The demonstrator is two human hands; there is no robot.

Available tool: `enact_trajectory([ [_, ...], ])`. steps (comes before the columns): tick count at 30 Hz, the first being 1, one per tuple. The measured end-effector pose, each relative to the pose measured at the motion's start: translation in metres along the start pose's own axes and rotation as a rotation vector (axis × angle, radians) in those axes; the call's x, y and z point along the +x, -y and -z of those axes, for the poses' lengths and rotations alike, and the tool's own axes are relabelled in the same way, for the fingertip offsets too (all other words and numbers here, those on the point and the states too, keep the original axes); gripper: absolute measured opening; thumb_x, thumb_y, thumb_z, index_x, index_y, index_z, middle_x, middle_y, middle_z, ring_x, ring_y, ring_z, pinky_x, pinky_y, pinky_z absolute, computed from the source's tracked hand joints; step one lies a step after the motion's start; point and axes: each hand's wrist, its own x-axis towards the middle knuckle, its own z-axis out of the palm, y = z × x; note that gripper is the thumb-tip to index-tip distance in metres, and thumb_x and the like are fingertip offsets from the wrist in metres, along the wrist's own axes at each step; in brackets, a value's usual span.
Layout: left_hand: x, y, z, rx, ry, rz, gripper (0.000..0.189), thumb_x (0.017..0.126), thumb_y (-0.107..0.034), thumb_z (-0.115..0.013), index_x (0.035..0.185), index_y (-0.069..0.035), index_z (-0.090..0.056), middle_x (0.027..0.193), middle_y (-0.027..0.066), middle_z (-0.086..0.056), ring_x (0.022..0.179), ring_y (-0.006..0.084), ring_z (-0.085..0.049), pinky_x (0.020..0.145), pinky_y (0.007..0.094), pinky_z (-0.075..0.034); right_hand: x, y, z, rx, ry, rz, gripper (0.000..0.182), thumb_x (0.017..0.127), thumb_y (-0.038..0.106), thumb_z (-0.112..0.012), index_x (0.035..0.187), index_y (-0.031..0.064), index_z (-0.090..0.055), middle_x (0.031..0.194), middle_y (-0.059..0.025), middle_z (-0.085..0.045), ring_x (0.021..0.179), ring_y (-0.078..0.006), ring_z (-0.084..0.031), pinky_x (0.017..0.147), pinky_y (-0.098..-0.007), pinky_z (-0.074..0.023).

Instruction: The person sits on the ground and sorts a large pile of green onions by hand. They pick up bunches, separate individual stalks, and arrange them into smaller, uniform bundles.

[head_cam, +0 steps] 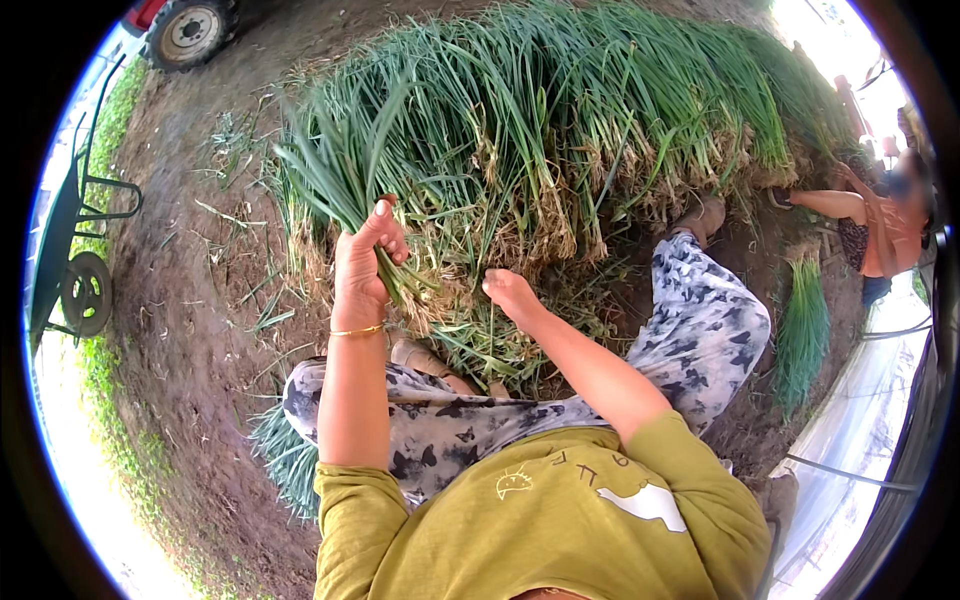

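My left hand grips a bunch of green onions around the lower stems. Their leaves fan up and to the left, and the pale, rooty ends point down and right. My right hand is closed in a pinch to the right of the bunch and apart from it. A thin green leaf seems to run through its fingertips, though the fingers partly hide it. Just beyond both hands lies a long heap of green onions, roots towards me. Stripped leaves and dry peelings cover the ground below my hands, between my legs.
Bundled green onions lie on the soil at right, and another bundle sits beside my left knee. A person sits at far right. A wheelbarrow stands at left, with a vehicle's wheel at upper left.
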Motion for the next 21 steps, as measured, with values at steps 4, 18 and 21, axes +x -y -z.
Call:
enact_trajectory([
  [4, -0.003, 0.005, 0.0, 0.089, -0.107, 0.04, 0.032, 0.082, -0.02, -0.07, 0.1, 0.001, -0.056, 0.055, -0.0043, -0.037, 0.047, 0.008, -0.038, 0.043, 0.0228, -0.032, 0.035, -0.011, -0.016, 0.194, -0.084, -0.157, 0.024, 0.092, 0.022, -0.057, 0.096, -0.0013, -0.06, 0.081, -0.0052, -0.059, 0.073, -0.0177, -0.055, 0.071, -0.0327, -0.0445],
  [18, -0.018, 0.074, -0.01, 0.336, 0.024, 0.376, 0.02, 0.077, 0.005, -0.068, 0.095, 0.0, -0.06, 0.08, 0.0098, -0.067, 0.062, 0.0141, -0.061, 0.048, 0.0238, -0.045, -0.096, 0.086, -0.001, 0.087, 0.128, 0.249, 0.015, 0.09, 0.011, -0.056, 0.093, -0.0027, -0.061, 0.075, -0.0015, -0.059, 0.07, -0.0072, -0.047, 0.067, -0.0253, -0.0422],
  [21, -0.021, 0.074, -0.018, 0.315, 0.009, 0.353, 0.018, 0.075, 0.006, -0.069, 0.088, -0.001, -0.059, 0.073, 0.0067, -0.064, 0.057, 0.0139, -0.058, 0.047, 0.0245, -0.045, -0.089, 0.083, 0.004, 0.069, 0.163, 0.271, 0.017, 0.091, 0.014, -0.056, 0.092, -0.0023, -0.062, 0.072, 0.0006, -0.056, 0.068, -0.0062, -0.045, 0.063, -0.0261, -0.0407],
])
